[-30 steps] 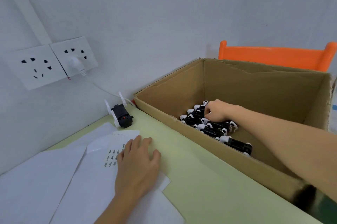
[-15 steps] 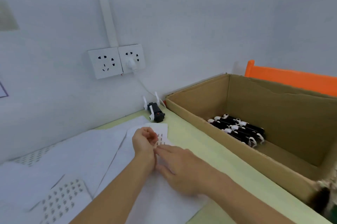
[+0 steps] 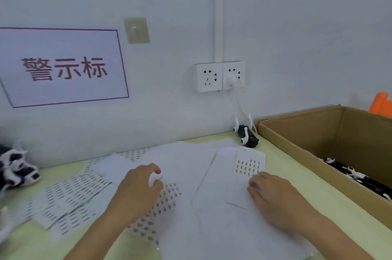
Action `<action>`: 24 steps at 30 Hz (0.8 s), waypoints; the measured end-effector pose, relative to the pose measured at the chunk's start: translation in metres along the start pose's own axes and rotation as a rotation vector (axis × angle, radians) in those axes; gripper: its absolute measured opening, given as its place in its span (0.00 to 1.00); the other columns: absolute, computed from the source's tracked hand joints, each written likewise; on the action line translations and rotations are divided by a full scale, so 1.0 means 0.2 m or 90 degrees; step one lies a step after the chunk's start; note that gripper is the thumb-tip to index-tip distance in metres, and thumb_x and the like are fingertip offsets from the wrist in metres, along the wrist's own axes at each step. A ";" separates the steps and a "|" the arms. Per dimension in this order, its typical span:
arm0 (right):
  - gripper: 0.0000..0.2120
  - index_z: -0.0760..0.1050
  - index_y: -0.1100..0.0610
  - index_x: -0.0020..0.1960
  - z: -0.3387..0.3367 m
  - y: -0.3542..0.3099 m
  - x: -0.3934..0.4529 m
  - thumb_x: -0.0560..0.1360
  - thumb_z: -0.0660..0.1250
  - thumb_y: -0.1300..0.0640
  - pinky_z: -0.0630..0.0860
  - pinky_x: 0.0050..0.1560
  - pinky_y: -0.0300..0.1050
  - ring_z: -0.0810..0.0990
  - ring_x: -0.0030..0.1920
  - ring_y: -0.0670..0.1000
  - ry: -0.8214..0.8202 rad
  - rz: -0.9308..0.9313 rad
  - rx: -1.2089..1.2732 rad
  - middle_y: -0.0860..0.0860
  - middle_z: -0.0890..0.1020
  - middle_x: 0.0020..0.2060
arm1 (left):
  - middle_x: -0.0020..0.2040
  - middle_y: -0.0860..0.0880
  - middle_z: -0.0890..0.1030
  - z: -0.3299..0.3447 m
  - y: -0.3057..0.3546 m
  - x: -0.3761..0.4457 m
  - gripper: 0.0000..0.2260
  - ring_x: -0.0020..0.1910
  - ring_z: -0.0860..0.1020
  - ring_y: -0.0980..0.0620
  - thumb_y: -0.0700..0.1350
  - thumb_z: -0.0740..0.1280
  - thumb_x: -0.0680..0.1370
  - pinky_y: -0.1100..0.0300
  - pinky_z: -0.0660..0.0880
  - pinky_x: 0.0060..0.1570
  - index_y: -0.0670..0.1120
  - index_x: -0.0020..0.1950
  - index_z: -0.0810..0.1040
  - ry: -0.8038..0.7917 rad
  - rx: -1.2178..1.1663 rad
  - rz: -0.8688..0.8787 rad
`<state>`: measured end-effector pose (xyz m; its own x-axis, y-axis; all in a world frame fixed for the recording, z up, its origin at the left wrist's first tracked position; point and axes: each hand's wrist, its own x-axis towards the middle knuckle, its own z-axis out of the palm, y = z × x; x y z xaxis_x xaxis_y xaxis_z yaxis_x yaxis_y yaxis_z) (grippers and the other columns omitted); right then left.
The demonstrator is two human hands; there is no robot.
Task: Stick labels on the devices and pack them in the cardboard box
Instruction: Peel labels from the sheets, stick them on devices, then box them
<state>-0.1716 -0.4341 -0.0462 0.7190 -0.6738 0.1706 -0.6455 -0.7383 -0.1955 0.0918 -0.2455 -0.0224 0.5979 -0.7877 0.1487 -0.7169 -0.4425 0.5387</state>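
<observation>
Wall [image 3: 297, 26] fills most of what we see, white, with a framed sign [image 3: 63, 67] in red characters and a double socket [image 3: 219, 76] with one plug in it. Below it we look down at a pale green table [image 3: 282, 166] spread with white paper. At the right edge stands the open cardboard box [image 3: 301, 132], with black-and-white devices [image 3: 358, 177] lying on its floor; another device [image 3: 247, 135] sits on the table beside the box corner, and a blurred heap of more [image 3: 14, 168] lies far left. A small label sheet [image 3: 250, 163] lies just ahead of our right hand [image 3: 275, 198], which rests flat on the paper, fingers relaxed. Our left hand [image 3: 137, 189] curls, seemingly pinching something small and white, perhaps a peeled label. If so, we judge it could fold onto itself or stick to the loose sheets below.
</observation>
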 end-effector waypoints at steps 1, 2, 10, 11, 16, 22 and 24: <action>0.11 0.71 0.47 0.54 0.00 -0.02 0.01 0.83 0.52 0.46 0.71 0.54 0.43 0.75 0.51 0.46 0.012 0.009 0.004 0.42 0.75 0.52 | 0.67 0.56 0.72 -0.04 -0.10 -0.06 0.13 0.64 0.72 0.56 0.50 0.59 0.83 0.60 0.71 0.60 0.55 0.67 0.72 0.004 0.082 -0.021; 0.09 0.69 0.46 0.55 0.00 -0.03 0.02 0.83 0.52 0.46 0.71 0.53 0.42 0.75 0.50 0.46 0.022 0.019 0.007 0.41 0.75 0.52 | 0.71 0.56 0.69 -0.07 -0.18 -0.11 0.15 0.69 0.67 0.55 0.52 0.58 0.83 0.58 0.67 0.66 0.54 0.70 0.70 0.017 0.139 -0.038; 0.12 0.56 0.38 0.60 0.21 -0.06 0.13 0.78 0.54 0.40 0.70 0.44 0.47 0.73 0.43 0.51 0.101 0.101 -0.024 0.45 0.74 0.56 | 0.82 0.57 0.52 -0.17 -0.55 -0.42 0.21 0.80 0.46 0.57 0.55 0.49 0.85 0.57 0.46 0.78 0.60 0.79 0.59 -0.005 0.122 -0.091; 0.14 0.57 0.38 0.60 0.23 -0.05 0.15 0.78 0.58 0.41 0.72 0.44 0.49 0.74 0.42 0.53 0.123 0.114 0.017 0.47 0.73 0.53 | 0.82 0.57 0.52 -0.17 -0.56 -0.42 0.21 0.80 0.46 0.57 0.54 0.49 0.86 0.57 0.46 0.78 0.60 0.79 0.59 0.006 0.109 -0.091; 0.23 0.64 0.47 0.67 0.20 -0.18 0.19 0.73 0.66 0.50 0.78 0.47 0.59 0.77 0.48 0.59 0.196 0.060 0.018 0.51 0.74 0.52 | 0.73 0.58 0.67 -0.16 -0.60 -0.42 0.17 0.70 0.65 0.60 0.49 0.55 0.84 0.62 0.64 0.69 0.55 0.73 0.68 0.114 -0.011 -0.066; 0.18 0.67 0.38 0.66 0.16 -0.85 -0.11 0.78 0.65 0.50 0.73 0.59 0.48 0.74 0.59 0.46 0.089 -0.276 0.111 0.39 0.70 0.61 | 0.62 0.55 0.75 -0.24 -0.54 -0.44 0.14 0.62 0.69 0.57 0.46 0.58 0.81 0.61 0.70 0.58 0.51 0.66 0.74 0.204 0.117 -0.035; 0.19 0.79 0.47 0.60 0.18 -0.95 -0.18 0.70 0.76 0.56 0.81 0.47 0.52 0.82 0.51 0.50 0.107 -0.340 0.105 0.48 0.78 0.57 | 0.59 0.52 0.77 -0.33 -0.47 -0.46 0.13 0.62 0.70 0.51 0.46 0.58 0.81 0.58 0.67 0.54 0.49 0.64 0.75 0.180 0.261 -0.023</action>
<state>-0.0657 -0.2697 -0.0501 0.8746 -0.2154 0.4344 -0.1468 -0.9715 -0.1863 0.1279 -0.1039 -0.0322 0.6586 -0.6464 0.3853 -0.7415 -0.6447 0.1859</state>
